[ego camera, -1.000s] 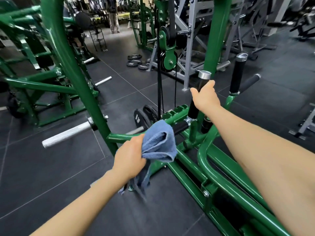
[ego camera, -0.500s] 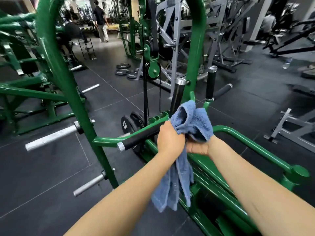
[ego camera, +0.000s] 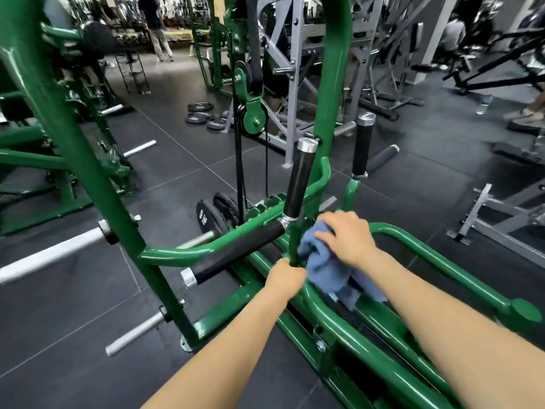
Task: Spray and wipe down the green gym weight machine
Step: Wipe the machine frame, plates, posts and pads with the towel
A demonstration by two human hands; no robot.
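Note:
The green weight machine (ego camera: 165,255) fills the middle of the view, with black foam grips (ego camera: 299,178) standing up and one lying level. My right hand (ego camera: 345,237) holds a crumpled blue cloth (ego camera: 327,264) against the green upright just below the nearer standing grip. Part of the cloth hangs down over the lower green rail. My left hand (ego camera: 284,274) grips the green tube at the foot of that upright, right beside the cloth. No spray bottle is in view.
Black weight plates (ego camera: 215,216) sit on the machine's peg behind the grips, and loose plates (ego camera: 200,113) lie on the dark floor further back. Chrome pegs (ego camera: 47,255) stick out at the left. Grey racks stand behind and right. A person (ego camera: 154,25) stands far back.
The cloth passed from my left hand to my right hand. My right hand left the standing grip and came down onto the green upright. My left hand took hold of the tube.

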